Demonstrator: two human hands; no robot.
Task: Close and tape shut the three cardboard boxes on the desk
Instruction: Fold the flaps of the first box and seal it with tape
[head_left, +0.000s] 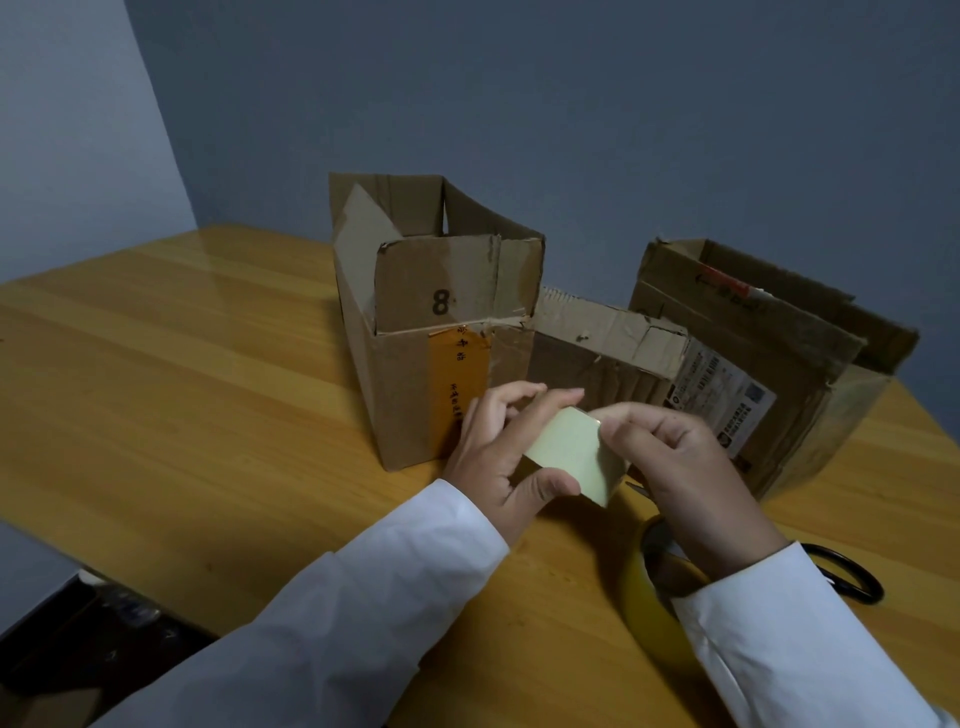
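Both hands hold 1 pale tape roll (571, 454): left hand (498, 457) grips its side, right hand (675, 457) pinches at its upper edge. Light, stiff, slick; probably best held by its rim. Just beyond stand 3 open boxes (436, 322), flaps floppy.

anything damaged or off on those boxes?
Yes. The tall box marked 8 has a torn, ragged front flap with old tape peeling at its seam. The low middle box has frayed, ripped flap edges. All flaps stand open.
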